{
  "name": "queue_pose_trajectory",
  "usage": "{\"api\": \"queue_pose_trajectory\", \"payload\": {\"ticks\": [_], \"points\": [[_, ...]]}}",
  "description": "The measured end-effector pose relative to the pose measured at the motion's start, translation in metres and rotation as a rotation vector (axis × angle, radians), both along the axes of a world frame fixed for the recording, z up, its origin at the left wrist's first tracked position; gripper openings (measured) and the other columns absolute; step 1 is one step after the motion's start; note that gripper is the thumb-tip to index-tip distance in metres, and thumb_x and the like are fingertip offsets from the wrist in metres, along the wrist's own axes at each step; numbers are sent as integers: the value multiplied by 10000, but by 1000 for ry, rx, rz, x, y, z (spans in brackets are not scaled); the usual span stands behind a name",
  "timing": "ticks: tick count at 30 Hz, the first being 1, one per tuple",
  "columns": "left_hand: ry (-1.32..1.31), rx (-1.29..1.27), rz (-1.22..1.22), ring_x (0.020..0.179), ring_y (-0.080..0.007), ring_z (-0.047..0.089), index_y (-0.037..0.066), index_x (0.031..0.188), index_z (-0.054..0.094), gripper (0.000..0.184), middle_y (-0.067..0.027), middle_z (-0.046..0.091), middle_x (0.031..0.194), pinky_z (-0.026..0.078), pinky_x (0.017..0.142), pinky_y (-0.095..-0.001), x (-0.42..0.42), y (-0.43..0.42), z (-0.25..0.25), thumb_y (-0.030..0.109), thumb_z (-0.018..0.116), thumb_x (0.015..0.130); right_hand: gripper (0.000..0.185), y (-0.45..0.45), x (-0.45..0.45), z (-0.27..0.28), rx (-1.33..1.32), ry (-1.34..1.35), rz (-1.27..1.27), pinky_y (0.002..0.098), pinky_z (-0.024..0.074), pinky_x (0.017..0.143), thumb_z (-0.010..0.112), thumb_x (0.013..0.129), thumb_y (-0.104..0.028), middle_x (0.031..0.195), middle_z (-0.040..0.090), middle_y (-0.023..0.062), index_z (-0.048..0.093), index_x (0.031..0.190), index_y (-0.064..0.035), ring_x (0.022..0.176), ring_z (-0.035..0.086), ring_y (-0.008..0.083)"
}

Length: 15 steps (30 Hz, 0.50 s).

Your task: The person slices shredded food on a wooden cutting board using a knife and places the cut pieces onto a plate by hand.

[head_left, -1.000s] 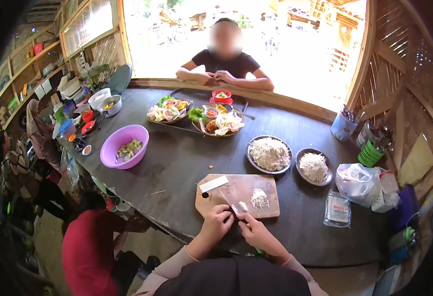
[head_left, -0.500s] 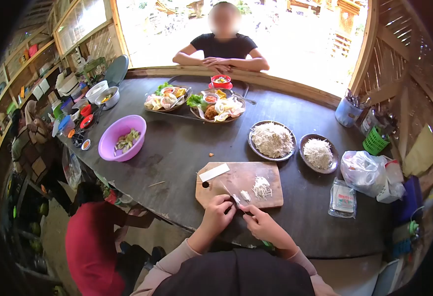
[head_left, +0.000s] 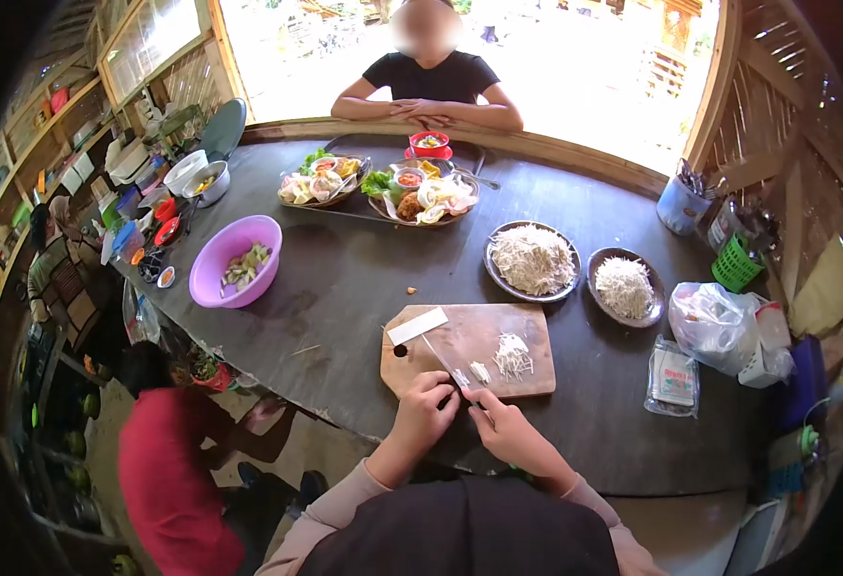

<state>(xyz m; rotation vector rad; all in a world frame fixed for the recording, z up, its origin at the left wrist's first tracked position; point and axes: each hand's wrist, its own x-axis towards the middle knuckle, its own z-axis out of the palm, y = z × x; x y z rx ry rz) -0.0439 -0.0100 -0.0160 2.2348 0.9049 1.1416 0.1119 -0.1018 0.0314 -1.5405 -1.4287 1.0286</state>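
My right hand point(head_left: 501, 430) is closed around the handle of a knife point(head_left: 442, 359), its blade slanting away to the left across the near half of the board point(head_left: 541, 385). My left hand point(head_left: 430, 403) sits just beside it at the board's near edge, fingers curled in; I can't tell whether they pinch anything, as the fingertips are hidden. A few white bits point(head_left: 461, 377) lie by the blade, right in front of my fingers. Just to their right is a small cluster of cut sticks point(head_left: 480, 372), and beyond that a looser pile of shreds point(head_left: 513, 356). A flat white strip point(head_left: 418, 326) lies at the board's far left, near its hole.

The board rests on the bench point(head_left: 345, 274). Past its far right corner stands a plate heaped with white shreds point(head_left: 534, 257), with a smaller heap point(head_left: 623, 286) on another plate beside it. To the right are a packet point(head_left: 674, 377) and a plastic bag point(head_left: 712, 322). Over to the left is a pink bowl point(head_left: 208, 274) with pale green pieces point(head_left: 246, 269) in it. Across the bench, a person in black point(head_left: 431, 84) leans on the sill with forearms folded.
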Motion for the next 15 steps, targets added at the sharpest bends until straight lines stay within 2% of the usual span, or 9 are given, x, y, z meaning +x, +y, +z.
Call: {"api": "queue_pose_trajectory", "payload": {"ticks": [2, 3, 6, 8, 11, 15], "points": [[10, 23, 32, 933, -313, 657, -20, 841, 706, 117, -146, 685, 995, 529, 813, -393, 0, -1, 2, 64, 748, 770, 310, 2, 0, -10, 96, 0, -3, 311, 416, 567, 529, 1001, -101, 659, 559, 135, 541, 1307, -56, 565, 498, 143], [9, 26, 32, 933, -313, 657, -20, 841, 706, 117, -146, 685, 995, 529, 813, -393, 0, -1, 2, 64, 748, 770, 310, 0, 2, -6, 99, -2, -4, 311, 416, 567, 529, 1001, -101, 659, 559, 135, 541, 1307, -56, 565, 498, 143], [-1, 26, 13, 933, -311, 656, -19, 841, 708, 118, -141, 685, 996, 530, 810, -391, -2, 1, 3, 66, 751, 771, 300, -3, 3, 4, -32, -22, 14, 323, 456, 623, 530, 999, -100, 713, 603, 162, 551, 1294, -51, 609, 544, 167], [13, 1, 15, 932, -311, 656, -20, 845, 712, 122, -144, 685, 997, 531, 812, -387, -1, 0, 4, 67, 752, 771, 265, 0, 3, 5, -21, -30, 10, 414, 486, 611, 536, 999, -114, 779, 633, 282, 541, 1260, -67, 671, 651, 416], [25, -13, 21, 921, -313, 657, -23, 845, 712, 119, -147, 685, 989, 532, 814, -388, 0, -2, 9, 63, 751, 772, 263, 5, -1, -6, 86, -9, -7, 412, 486, 613, 537, 1001, -122, 795, 640, 278, 544, 1258, -64, 690, 659, 412], [22, 40, 30, 911, -312, 658, -26, 835, 705, 116, -150, 683, 983, 530, 808, -389, 1, 0, 5, 57, 750, 769, 266, -3, 5, 1, 96, -3, 25, 421, 487, 614, 539, 1000, -122, 813, 644, 279, 547, 1258, -63, 706, 657, 422]]}}
